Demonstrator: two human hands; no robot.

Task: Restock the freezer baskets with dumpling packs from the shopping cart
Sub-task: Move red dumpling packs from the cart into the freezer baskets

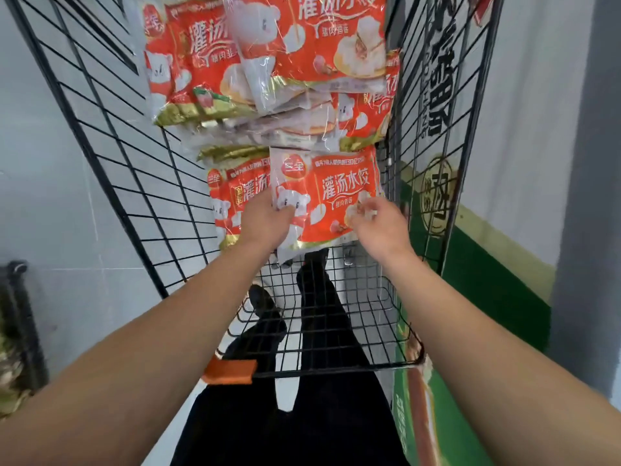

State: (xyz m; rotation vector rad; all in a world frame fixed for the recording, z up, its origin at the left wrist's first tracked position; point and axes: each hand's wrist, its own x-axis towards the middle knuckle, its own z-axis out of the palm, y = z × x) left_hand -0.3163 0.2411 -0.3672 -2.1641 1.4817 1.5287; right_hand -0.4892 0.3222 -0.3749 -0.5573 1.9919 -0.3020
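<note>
I look down into a black wire shopping cart (127, 183). Several red and white dumpling packs (268, 62) are heaped at its far end. The nearest dumpling pack (336, 193) lies on top of another pack (235, 196) near the middle. My left hand (268, 220) grips this nearest pack at its left edge, thumb on its front. My right hand (379, 227) hovers at the pack's right lower corner with fingers blurred and loosely curled; whether it touches the pack I cannot tell.
The cart's near wire floor (319, 331) is bare, and my dark trousers and shoes show through it. An orange tab (228, 369) sits on the near rim. A green and white wall (504, 264) runs along the right. A dark rack (16, 331) stands at left.
</note>
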